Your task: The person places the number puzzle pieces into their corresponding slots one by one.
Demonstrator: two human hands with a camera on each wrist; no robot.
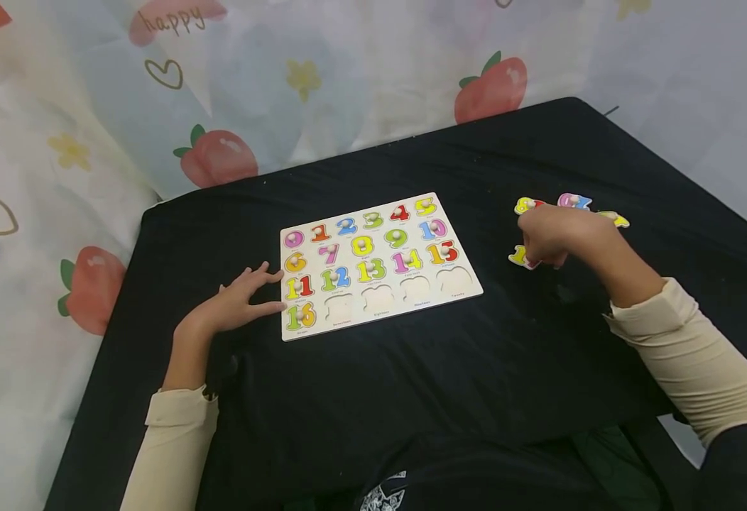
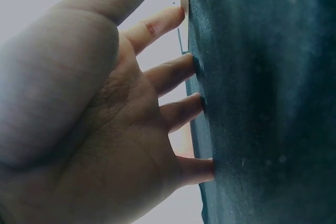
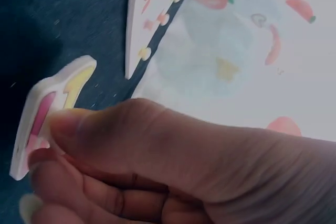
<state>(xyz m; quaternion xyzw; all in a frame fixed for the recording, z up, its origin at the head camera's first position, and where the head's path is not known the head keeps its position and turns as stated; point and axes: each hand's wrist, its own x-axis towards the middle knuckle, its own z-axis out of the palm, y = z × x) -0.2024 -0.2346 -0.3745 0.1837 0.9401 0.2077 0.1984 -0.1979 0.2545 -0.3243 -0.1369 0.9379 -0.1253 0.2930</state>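
A white number puzzle board (image 1: 386, 306) lies on the black cloth, with knobbed number pieces set in it and several bare recesses along its front row. My left hand (image 1: 236, 301) rests at the board's left edge, fingers spread, thumb and index fingertip touching it. In the left wrist view, the palm (image 2: 105, 140) faces the camera and the fingertips meet the dark cloth. My right hand (image 1: 555, 231) is right of the board. Its thumb and index finger pinch a yellow-and-pink number piece (image 3: 79, 80), tilted in the right wrist view; the fingers cover its knob.
Loose number pieces lie beyond the right hand: a yellow-and-red one (image 1: 524, 205), a pink-and-blue one (image 1: 574, 201) and a yellow-green one (image 1: 616, 219). A patterned curtain (image 1: 361, 71) hangs behind the black-covered table (image 1: 373, 397).
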